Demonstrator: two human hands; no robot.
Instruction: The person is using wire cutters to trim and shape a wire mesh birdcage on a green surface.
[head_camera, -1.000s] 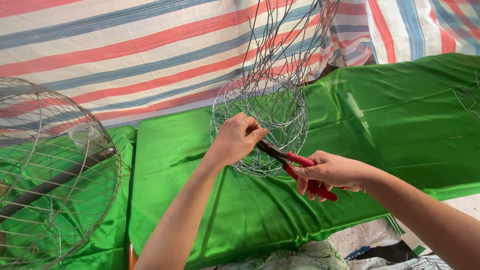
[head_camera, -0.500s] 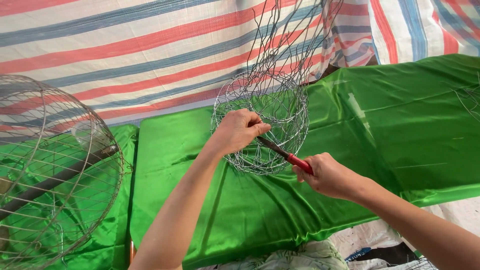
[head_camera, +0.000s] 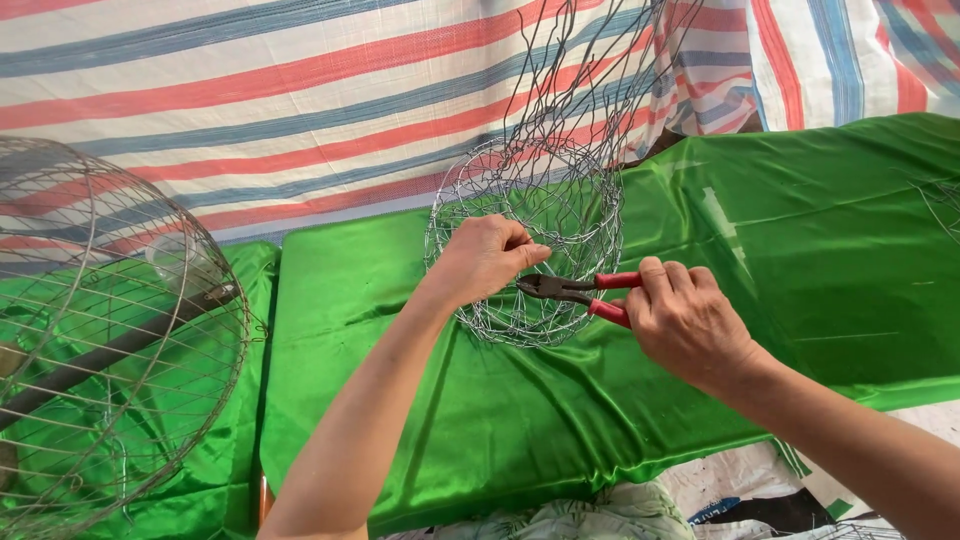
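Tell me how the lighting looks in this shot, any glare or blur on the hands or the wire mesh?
Head view: bright, even daylight; satin sheen on the green cloth; left hand, right hand and pliers sharp; wire mesh basket crisp; soft shadows under the arms.

Two bare forearms are being shown, uncovered from wrist to elbow, with no sleeve being seen on either. The left hand (head_camera: 482, 258) and the right hand (head_camera: 690, 322) are being left ungloved, and no ring or watch is being worn.
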